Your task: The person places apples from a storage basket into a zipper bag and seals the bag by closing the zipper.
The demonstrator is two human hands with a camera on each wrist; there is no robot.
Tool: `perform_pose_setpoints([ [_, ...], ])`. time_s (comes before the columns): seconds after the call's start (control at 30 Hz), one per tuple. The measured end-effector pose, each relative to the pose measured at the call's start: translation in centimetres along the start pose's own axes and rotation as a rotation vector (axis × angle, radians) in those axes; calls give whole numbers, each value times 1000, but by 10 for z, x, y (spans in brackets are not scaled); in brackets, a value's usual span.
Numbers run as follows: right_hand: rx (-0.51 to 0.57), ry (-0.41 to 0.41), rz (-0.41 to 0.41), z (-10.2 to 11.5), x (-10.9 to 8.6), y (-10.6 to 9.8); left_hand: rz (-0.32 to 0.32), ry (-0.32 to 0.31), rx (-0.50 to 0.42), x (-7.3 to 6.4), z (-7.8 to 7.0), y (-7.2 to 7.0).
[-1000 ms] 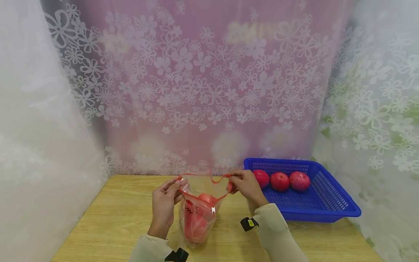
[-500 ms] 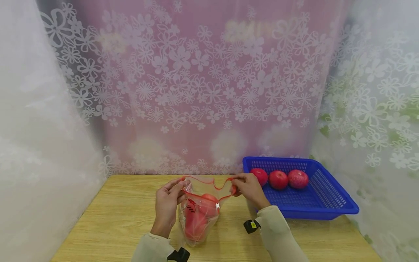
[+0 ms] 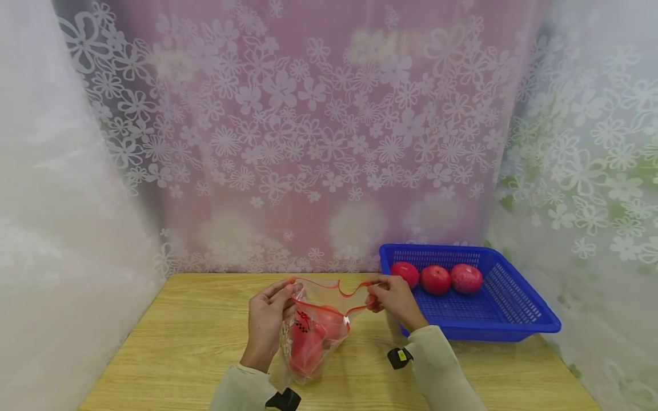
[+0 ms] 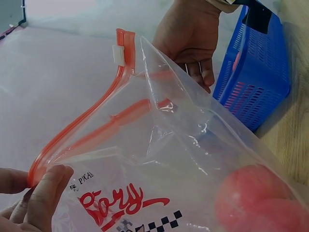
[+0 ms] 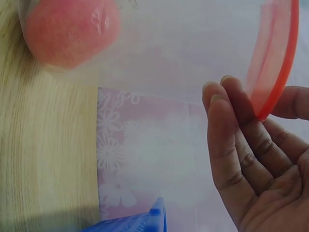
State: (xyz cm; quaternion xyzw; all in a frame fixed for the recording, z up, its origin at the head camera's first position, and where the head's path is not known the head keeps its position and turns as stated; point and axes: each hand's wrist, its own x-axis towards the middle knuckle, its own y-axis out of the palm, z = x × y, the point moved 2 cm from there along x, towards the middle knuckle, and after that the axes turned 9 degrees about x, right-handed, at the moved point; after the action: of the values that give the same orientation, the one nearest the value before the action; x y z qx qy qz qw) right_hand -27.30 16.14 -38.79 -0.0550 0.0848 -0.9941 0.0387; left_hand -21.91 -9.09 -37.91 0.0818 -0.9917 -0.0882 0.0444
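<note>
A clear zip bag (image 4: 188, 150) with an orange-red zip edge stands on the table with its mouth spread. Reddish apples (image 3: 307, 349) lie inside it, seen through the plastic. A white slider (image 3: 346, 321) sits on the front zip edge, toward the right. My left hand (image 3: 266, 325) pinches the left end of the rim between thumb and fingers. At the opposite end, my right hand (image 3: 396, 299) pinches the rim, and in the right wrist view its fingers (image 5: 224, 130) lie against the orange edge.
To the right stands a blue plastic basket (image 3: 478, 333) holding three red apples (image 3: 436, 280) along its back left part. Its left end is close behind my right hand. The wooden table (image 3: 175, 337) meets a flowered pink curtain (image 3: 329, 142) at its far edge.
Both hands and the bag have shifted slightly to the right. The bag's mouth looks flatter, its back and front edges nearer each other. Both hands keep their hold on the rim.
</note>
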Motion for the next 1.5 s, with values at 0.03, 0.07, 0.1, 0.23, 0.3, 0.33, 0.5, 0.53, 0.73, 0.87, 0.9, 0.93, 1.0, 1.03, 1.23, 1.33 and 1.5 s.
perform_pose_setpoints([
  [0.03, -3, 2, -1, -1, 0, -1, 5, 1, -3, 0, 0, 1],
  [0.07, -8, 5, -2, -3, 0, -2, 8, 3, -5, 0, 1, 1],
  [0.1, -10, 8, -3, -4, 0, -3, 13, 8, -6, -1, 0, 1],
  [0.23, -13, 14, -11, -8, -1, -6, 26, 16, -17, -2, 0, 4],
  [0.3, -7, 14, -15, -8, -2, -8, 29, 12, -14, -2, 0, 5],
  [0.33, -5, 11, -17, -9, -3, -8, 27, 7, -12, -1, 0, 5],
  [0.5, -4, 12, -14, -11, -5, -12, 19, -9, 6, -2, 2, 8],
  [0.53, -6, 13, -11, -12, -5, -13, 18, -8, 10, -3, 2, 8],
  [0.73, -17, 16, -19, -13, -6, -17, 17, 0, 4, -4, 3, 9],
  [0.87, -16, 16, -24, -12, -5, -22, 21, 1, 4, -4, 2, 10],
  [0.9, -14, 16, -26, -12, -5, -24, 22, 0, 4, -4, 2, 10],
  [0.93, -18, 14, -29, -12, -5, -25, 23, -1, 5, -4, 2, 10],
  [1.0, -19, 13, -43, -12, -5, -29, 23, -5, 6, -4, 2, 11],
  [1.03, -22, 13, -49, -13, -5, -30, 22, -7, 8, -4, 2, 11],
  [1.23, -22, 18, -63, -15, -4, -39, 14, -12, 11, -4, 2, 11],
  [1.33, -28, 13, -73, -15, -3, -43, 13, -2, 9, -4, 3, 10],
  [1.5, -52, 8, -90, -15, -1, -52, 4, 3, 8, -4, 3, 11],
])
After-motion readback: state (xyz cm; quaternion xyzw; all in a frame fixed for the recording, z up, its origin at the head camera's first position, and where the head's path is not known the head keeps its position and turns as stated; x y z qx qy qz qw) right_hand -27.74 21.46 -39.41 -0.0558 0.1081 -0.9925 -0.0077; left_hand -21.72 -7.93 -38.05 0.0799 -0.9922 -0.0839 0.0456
